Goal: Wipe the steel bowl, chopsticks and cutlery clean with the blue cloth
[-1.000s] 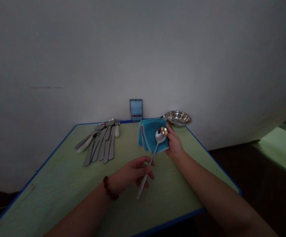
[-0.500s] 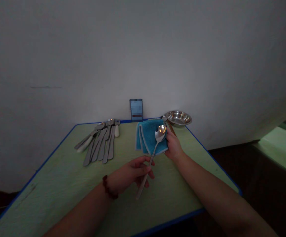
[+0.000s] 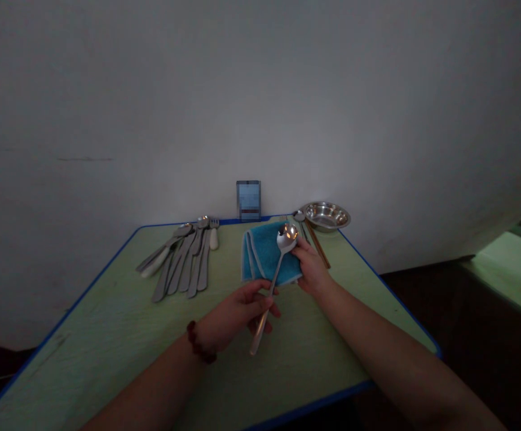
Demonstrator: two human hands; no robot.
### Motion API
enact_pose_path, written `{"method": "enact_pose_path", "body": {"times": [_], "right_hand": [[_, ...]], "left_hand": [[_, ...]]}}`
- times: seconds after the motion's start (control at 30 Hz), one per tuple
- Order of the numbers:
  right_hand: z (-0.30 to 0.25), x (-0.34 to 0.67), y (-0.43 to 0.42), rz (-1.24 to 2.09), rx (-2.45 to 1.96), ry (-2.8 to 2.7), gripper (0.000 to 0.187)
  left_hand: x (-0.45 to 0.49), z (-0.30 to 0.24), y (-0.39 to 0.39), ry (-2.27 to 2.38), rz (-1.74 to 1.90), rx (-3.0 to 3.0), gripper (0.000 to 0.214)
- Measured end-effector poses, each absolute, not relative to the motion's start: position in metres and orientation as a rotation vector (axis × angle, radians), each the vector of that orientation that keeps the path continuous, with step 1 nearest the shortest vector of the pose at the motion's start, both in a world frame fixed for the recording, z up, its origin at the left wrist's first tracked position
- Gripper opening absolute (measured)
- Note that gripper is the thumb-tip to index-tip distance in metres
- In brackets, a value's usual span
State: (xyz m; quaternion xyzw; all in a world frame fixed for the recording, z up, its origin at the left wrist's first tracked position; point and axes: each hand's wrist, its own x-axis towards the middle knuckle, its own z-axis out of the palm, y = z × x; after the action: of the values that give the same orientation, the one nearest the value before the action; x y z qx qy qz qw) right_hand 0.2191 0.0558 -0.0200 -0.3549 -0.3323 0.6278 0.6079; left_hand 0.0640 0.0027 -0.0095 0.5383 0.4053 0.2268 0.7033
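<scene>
A long-handled metal spoon (image 3: 276, 272) is pinched at its handle by my left hand (image 3: 251, 305), its bowl tilted up and away from me. A folded blue cloth (image 3: 269, 254) with pale edging hangs behind the spoon. My right hand (image 3: 313, 266) is closed on the cloth's right side, close to the spoon's bowl. Whether the cloth touches the bowl I cannot tell. To the left lies a group of cutlery (image 3: 184, 260), several metal handles side by side, with a small white-handled fork (image 3: 214, 233) at its right end.
At the back right stands a shallow metal bowl (image 3: 326, 215). Beside it lie brown chopsticks (image 3: 318, 242) and another spoon (image 3: 299, 216). A phone-like device (image 3: 248, 200) leans on the wall. The pale green table (image 3: 108, 335) has a blue edge.
The spoon and the cloth have shifted slightly left, and the spoon's bowl has risen a little. More of the chopsticks shows beside my right hand.
</scene>
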Motion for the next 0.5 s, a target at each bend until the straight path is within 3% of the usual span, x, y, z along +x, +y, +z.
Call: {"method": "enact_pose_path", "body": {"times": [0.5], "right_hand": [[-0.0239, 0.2164, 0.054, 1.514, -0.82, -0.802, 0.036]], "left_hand": [[0.0658, -0.011, 0.0035, 0.995, 0.585, 1.183, 0.028]]}}
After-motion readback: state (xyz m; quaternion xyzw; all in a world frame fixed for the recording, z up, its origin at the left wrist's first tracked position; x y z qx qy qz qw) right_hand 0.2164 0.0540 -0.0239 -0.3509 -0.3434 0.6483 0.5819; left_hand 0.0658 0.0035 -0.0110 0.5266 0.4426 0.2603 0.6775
